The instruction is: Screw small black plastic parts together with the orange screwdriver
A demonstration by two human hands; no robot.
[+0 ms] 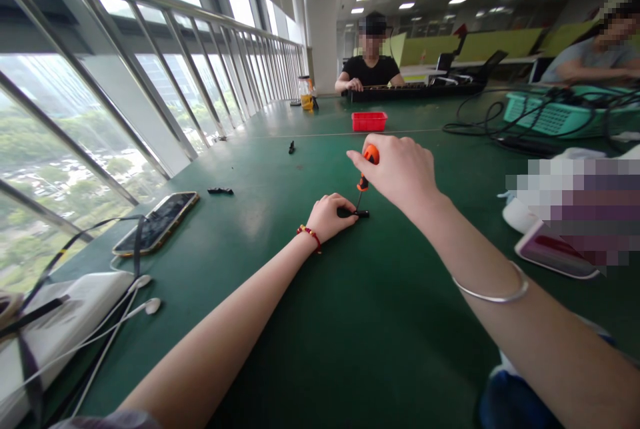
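Earphones (pixel 150 306) lie nearest, at the left, with a phone (pixel 156 222) behind them on the table (pixel 280 335). Left hand (pixel 327 215) is closed on the left end of a small black part (pixel 361 213) and holds it flat on the table. Screwdriver (pixel 371 154) stands upright with its tip on the part, and right hand (pixel 400 172) wraps its orange handle from above. I judge this is screw turning; it needs the part steady and the tool straight

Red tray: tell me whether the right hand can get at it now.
Likely yes: only bare green table lies between the right hand and the red tray. But that hand grips the orange screwdriver, so it isn't free.
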